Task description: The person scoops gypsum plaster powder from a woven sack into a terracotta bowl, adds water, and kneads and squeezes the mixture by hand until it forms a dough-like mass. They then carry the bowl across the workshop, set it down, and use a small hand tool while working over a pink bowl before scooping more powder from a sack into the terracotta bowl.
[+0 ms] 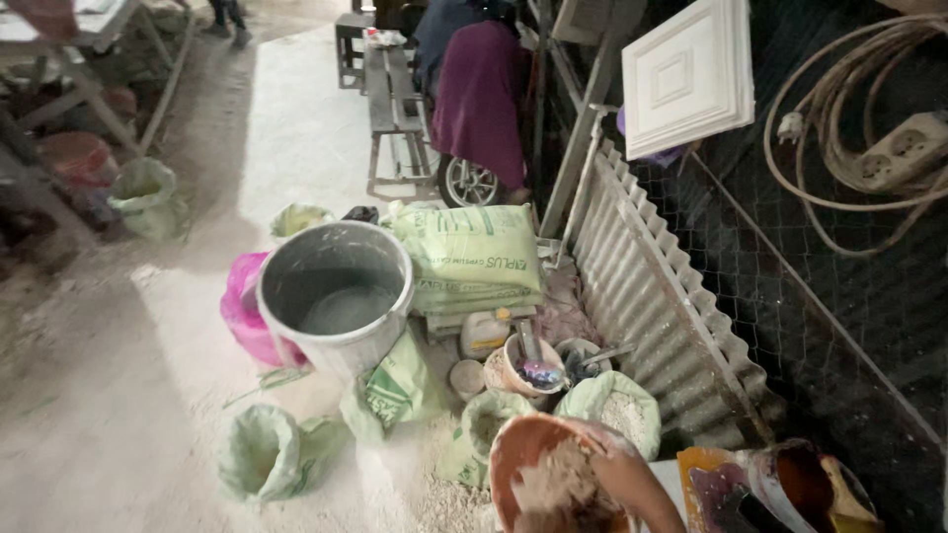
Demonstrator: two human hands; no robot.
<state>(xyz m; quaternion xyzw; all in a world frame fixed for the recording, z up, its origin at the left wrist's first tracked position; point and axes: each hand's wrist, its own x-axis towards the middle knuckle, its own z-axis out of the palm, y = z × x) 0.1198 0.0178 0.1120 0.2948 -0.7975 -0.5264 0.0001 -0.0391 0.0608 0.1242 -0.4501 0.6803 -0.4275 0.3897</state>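
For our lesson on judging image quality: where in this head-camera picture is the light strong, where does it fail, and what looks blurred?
Head view: light falls brightly on the dusty floor and grey bucket; the left side and the wire mesh on the right sink into shadow; the orange bowl at the bottom edge is close and soft; straight edges bow near the corners.

One hand (632, 489) is reaching in at the bottom edge, dusted with powder, fingers hidden; which hand it is cannot be told.

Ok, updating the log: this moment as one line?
hand in orange bowl of powder | grey bucket beyond | open sacks around
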